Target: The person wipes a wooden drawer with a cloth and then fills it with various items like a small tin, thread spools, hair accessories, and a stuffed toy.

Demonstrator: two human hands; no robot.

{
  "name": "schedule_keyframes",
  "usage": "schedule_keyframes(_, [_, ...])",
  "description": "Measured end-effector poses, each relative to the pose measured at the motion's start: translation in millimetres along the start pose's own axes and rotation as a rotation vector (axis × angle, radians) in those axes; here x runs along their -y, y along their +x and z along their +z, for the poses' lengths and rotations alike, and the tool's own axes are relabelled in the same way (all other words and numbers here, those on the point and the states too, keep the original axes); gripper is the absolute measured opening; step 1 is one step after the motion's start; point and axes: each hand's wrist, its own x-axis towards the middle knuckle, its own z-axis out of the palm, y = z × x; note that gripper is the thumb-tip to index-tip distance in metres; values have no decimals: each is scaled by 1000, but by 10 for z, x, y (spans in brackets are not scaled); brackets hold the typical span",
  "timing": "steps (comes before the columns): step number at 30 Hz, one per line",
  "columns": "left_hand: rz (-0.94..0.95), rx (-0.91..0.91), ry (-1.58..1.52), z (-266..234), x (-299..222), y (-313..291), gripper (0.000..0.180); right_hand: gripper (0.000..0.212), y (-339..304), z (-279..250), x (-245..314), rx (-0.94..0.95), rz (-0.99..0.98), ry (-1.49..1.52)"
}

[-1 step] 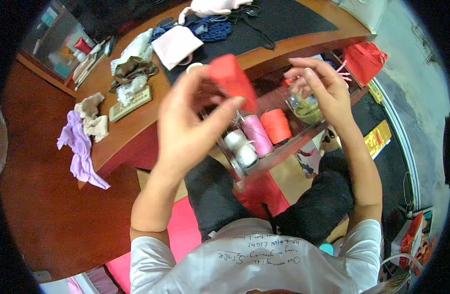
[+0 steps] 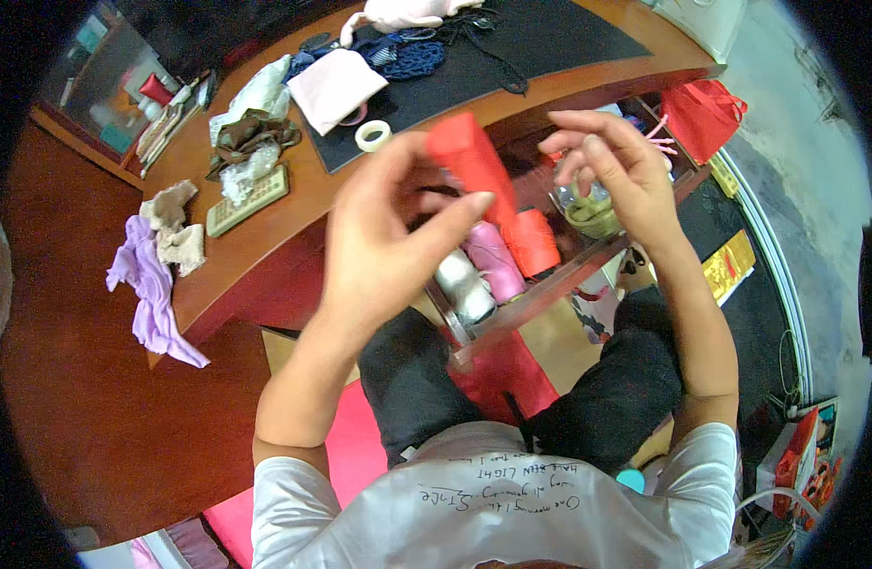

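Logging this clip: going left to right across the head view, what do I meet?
Purple cloth, calculator, left hand, blurred red object, orange-red thread spool, right hand, red bag.

Two hands [image 2: 384, 223], one held red object [image 2: 476, 156], one pink spool [image 2: 495, 265], one orange spool [image 2: 533, 248], one calculator [image 2: 251, 205]

The long piece [image 2: 471, 156] is red — one spool [image 2: 496, 264] pink, the next spool [image 2: 533, 247] orange-red.

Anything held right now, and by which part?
Left hand appears to hold the blurred, red, oblong object by its left side; exact contact unclear. Right hand: no held item visible.
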Motion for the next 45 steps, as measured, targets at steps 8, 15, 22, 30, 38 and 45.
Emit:
schedule_keyframes(8, [-239,134,-176,268,638,303,36,51,-80,70,-149,142,152,-78])
schedule_keyframes(15, [-250,30,-12,93,865,187,44,43,25,-421,-169,-280,90,-674])
schedule_keyframes(22, [99,170,592,147,1159,-149,22,39,120,-816,-888,50,-37,-1321])
schedule_keyframes(30, [150,97,645,188,1224,-236,17,35,350,-814,-1340,124,-153,-1385])
schedule_keyframes(38, [192,57,566,187,1227,-234,15,38,182,-585,-1125,66,-83,-1300])
schedule_keyframes(45, [323,14,537,111,1134,-248,19,30,179,-72,-663,85,-173,-1069])
